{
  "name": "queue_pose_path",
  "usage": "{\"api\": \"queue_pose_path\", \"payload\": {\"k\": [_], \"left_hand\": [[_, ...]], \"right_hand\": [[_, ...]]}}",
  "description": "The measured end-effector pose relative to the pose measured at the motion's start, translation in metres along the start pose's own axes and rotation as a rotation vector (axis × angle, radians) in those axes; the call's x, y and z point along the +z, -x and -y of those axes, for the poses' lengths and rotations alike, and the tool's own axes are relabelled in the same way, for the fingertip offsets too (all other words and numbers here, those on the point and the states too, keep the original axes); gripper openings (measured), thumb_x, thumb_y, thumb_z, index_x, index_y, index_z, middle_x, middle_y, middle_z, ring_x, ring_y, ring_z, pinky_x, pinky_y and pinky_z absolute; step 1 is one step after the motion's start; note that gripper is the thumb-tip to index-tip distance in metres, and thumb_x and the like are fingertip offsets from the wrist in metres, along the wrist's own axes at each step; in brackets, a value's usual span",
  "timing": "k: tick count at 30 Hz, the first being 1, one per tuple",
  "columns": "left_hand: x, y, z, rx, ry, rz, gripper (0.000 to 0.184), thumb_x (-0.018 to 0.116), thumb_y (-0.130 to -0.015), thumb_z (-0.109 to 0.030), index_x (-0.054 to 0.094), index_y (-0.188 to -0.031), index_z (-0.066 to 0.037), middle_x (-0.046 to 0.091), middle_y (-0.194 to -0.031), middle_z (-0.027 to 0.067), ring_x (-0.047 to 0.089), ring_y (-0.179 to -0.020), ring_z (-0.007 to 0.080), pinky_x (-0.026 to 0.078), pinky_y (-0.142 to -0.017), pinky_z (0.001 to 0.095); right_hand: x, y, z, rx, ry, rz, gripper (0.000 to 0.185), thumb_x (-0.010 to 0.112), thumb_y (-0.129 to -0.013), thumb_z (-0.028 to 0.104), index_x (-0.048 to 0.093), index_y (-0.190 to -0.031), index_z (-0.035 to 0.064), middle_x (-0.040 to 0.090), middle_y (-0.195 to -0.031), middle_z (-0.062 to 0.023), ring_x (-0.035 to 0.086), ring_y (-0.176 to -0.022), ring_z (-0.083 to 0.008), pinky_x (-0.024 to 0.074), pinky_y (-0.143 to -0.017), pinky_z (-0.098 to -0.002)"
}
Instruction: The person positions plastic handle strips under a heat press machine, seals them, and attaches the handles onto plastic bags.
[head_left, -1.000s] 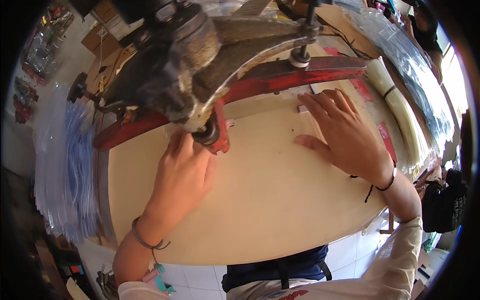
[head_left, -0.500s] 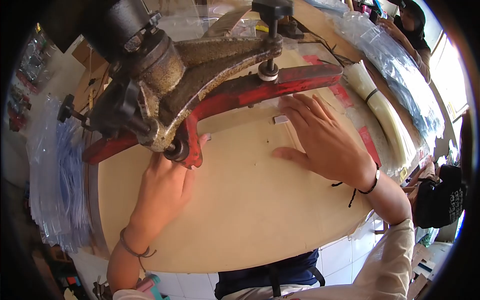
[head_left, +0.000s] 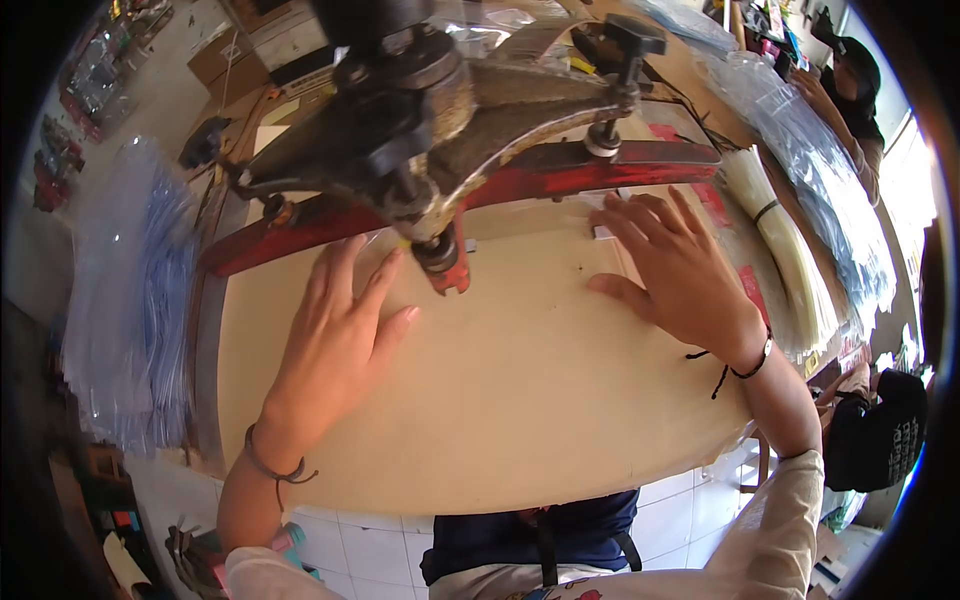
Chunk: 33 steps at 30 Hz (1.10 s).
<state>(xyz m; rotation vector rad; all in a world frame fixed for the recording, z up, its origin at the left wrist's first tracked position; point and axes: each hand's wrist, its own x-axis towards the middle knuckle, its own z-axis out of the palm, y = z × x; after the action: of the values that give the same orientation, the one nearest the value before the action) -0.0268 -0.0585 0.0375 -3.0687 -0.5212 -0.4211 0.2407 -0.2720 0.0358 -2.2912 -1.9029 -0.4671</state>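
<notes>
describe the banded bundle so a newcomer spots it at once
Find the long red bar over the pale board. Just past the bar's right end lies a cream bundle. A dark band round it sets it apart from the clear bluish plastic beside it.

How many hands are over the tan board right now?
2: the left hand below the red bar's left half in the image, the right hand below its right end. No others show there.

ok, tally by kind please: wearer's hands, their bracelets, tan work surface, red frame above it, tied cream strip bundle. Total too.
Wearer's hands, left and right: 2
Bracelets: 2
Tan work surface: 1
Red frame: 1
Tied cream strip bundle: 1
Total: 7
</notes>
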Motion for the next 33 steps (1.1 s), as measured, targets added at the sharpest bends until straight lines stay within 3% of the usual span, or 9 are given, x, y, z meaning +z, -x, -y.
{"api": "queue_pose_path", "payload": {"k": [2, 10, 16, 19, 33], "left_hand": [[-0.002, 0.002, 0.002, -0.064, 0.132, 0.067, 0.049, 0.062, -0.099, -0.029, 0.054, -0.136, 0.002, 0.037, -0.152, 0.0253, 0.042, -0.138, 0.0440, 0.040, -0.112, 0.0480], [-0.006, 0.002, 0.007, -0.082, 0.167, 0.137, 0.055, 0.063, -0.099, -0.033, 0.052, -0.139, 0.003, 0.038, -0.154, 0.0238, 0.039, -0.142, 0.0419, 0.038, -0.115, 0.0467], [-0.012, 0.002, 0.013, -0.075, 0.163, 0.163, 0.055, 0.064, -0.098, -0.035, 0.053, -0.140, -0.001, 0.040, -0.153, 0.0209, 0.043, -0.140, 0.0397, 0.039, -0.113, 0.0464], [-0.012, 0.002, 0.016, -0.065, 0.161, 0.164, 0.055, 0.064, -0.098, -0.036, 0.054, -0.141, -0.003, 0.042, -0.152, 0.0203, 0.045, -0.138, 0.0397, 0.041, -0.112, 0.0463], [-0.001, 0.000, 0.014, -0.085, 0.105, 0.154, 0.060, 0.060, -0.099, -0.043, 0.050, -0.143, -0.003, 0.043, -0.150, 0.0204, 0.047, -0.136, 0.0405, 0.043, -0.110, 0.0471]], "right_hand": [[0.000, -0.003, 0.002, 0.020, -0.013, 0.008, 0.063, 0.058, -0.097, 0.051, 0.054, -0.137, 0.0022, 0.058, -0.137, -0.0149, 0.049, -0.131, -0.0318, 0.0286, -0.120, -0.0525], [0.003, -0.004, -0.002, -0.007, 0.023, -0.001, 0.059, 0.057, -0.099, 0.047, 0.059, -0.129, -0.0034, 0.059, -0.133, -0.0166, 0.049, -0.129, -0.0337, 0.0331, -0.116, -0.0498], [0.003, -0.006, 0.000, -0.037, -0.052, -0.065, 0.052, 0.060, -0.097, 0.044, 0.061, -0.130, 0.0038, 0.060, -0.130, -0.0159, 0.052, -0.122, -0.0347, 0.0372, -0.110, -0.0482], [-0.005, -0.008, 0.000, -0.027, -0.025, 0.009, 0.049, 0.061, -0.096, 0.043, 0.062, -0.130, 0.0070, 0.061, -0.129, -0.0144, 0.053, -0.120, -0.0342, 0.0384, -0.109, -0.0470], [-0.001, -0.007, -0.001, -0.038, 0.020, 0.023, 0.049, 0.063, -0.097, 0.038, 0.061, -0.132, 0.0045, 0.059, -0.131, -0.0156, 0.052, -0.122, -0.0347, 0.0391, -0.109, -0.0453]]}}
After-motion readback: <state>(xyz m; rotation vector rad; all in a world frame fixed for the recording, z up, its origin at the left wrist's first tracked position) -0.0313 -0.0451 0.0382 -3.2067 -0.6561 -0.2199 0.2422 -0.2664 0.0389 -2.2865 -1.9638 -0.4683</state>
